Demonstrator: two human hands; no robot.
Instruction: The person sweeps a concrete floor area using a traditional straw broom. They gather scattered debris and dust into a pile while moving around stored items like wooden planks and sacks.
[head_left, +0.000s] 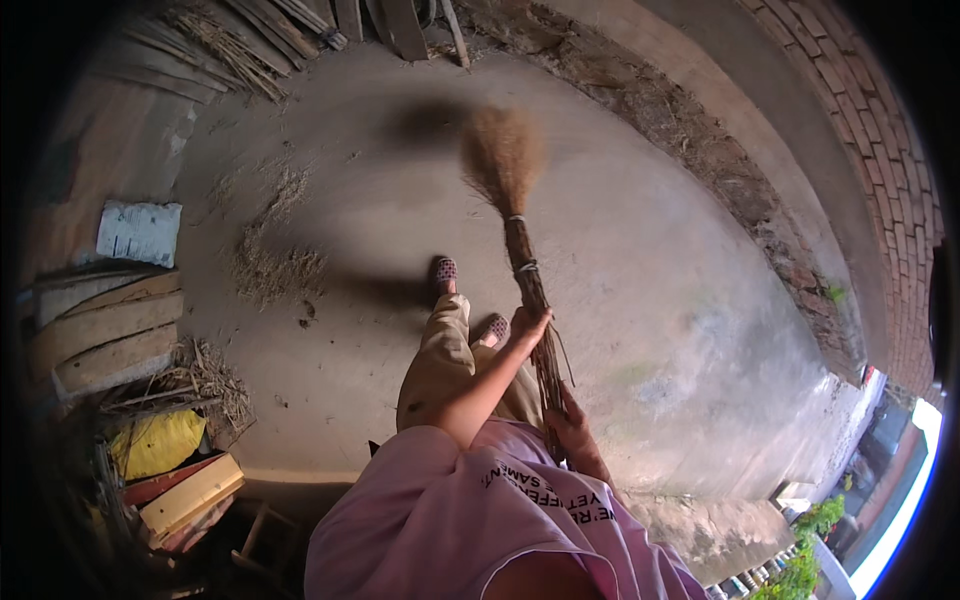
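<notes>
A twig broom (523, 244) with a bundled stick handle reaches from my torso out over the concrete floor, its bristle head up and away from me, blurred by motion. Wire or cord binds it in two places. My left hand (531, 326) grips the middle of the handle. Closer to my body, my right hand (571, 427) is wrapped around the handle's rear part. A heap of chaff and straw bits (277, 262) lies on the floor to the left of my feet, with a thinner trail of it running farther out.
Wooden boards (120, 330), dry brush (214, 386) and a yellow sack (159, 444) stand along the left. Planks and sticks (262, 34) lean at the far side. A raised earthen ledge (675, 127) and a brick wall (870, 127) curve along the right.
</notes>
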